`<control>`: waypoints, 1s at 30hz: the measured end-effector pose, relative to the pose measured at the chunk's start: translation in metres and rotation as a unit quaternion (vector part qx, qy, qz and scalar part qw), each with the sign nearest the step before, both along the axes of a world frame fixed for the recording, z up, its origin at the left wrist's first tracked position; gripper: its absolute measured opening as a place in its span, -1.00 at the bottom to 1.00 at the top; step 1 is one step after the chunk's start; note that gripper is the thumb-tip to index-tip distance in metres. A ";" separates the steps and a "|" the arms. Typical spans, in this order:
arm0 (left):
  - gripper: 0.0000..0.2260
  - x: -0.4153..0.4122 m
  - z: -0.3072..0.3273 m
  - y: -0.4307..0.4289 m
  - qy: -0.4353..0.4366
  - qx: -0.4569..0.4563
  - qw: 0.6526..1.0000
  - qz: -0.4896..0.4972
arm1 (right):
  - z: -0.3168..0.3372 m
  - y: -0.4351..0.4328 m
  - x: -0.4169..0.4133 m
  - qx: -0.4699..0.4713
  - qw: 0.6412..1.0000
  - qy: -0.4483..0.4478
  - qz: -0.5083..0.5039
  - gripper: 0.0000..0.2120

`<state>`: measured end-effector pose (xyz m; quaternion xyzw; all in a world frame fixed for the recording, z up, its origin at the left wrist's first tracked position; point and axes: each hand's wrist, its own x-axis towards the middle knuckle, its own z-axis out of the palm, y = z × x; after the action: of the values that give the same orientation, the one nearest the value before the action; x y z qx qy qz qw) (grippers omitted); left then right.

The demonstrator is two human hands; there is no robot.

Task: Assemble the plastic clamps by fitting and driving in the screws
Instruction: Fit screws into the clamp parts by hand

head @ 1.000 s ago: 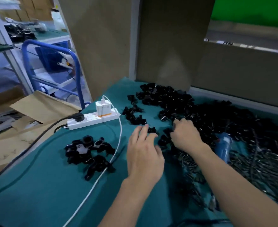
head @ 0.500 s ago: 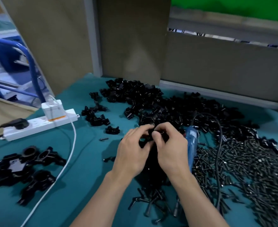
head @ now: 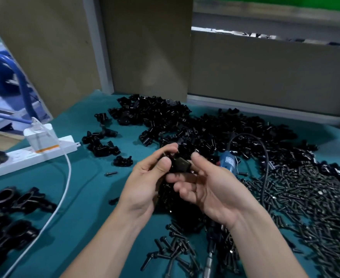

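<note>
At the lower left of the frame a few clamps (head: 14, 213) that look assembled are lying, so the job seems to be only starting. A large heap of loose clamp parts (head: 185, 125) is waiting at upper centre. In the centre the left hand (head: 145, 183) is pinching 1 black clamp piece (head: 180, 165), and the right hand (head: 211, 189) is gripping it between thumb and curled fingers. The screws (head: 305, 207) are lying heaped at the right.

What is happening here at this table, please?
A person is working at a teal table. The left hand and the right hand together hold one black clamp part above it. Whether a screw is in it, I cannot tell. A heap of clamp parts lies behind, loose screws lie to the right, and the blue screwdriver lies untouched on the table.
</note>
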<state>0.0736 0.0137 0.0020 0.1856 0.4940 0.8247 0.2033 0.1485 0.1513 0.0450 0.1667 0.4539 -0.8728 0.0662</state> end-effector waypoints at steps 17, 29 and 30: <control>-0.72 0.008 -0.006 0.013 0.103 -0.056 0.993 0.005 | -0.024 -0.019 -0.003 0.469 0.863 0.101 -0.160 -0.71; -0.33 -0.007 0.001 -0.007 -0.002 0.054 0.991 -0.120 | -0.012 -0.002 0.003 0.306 0.936 0.099 -0.141 -0.72; -0.29 -0.006 0.001 -0.006 0.005 0.026 0.996 -0.090 | -0.011 -0.003 0.003 0.380 0.904 0.101 -0.171 -0.73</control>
<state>0.0674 0.0076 0.0027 0.2385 0.4545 0.8147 0.2698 0.1518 0.1487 0.0339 0.1657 0.7196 -0.6445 -0.1984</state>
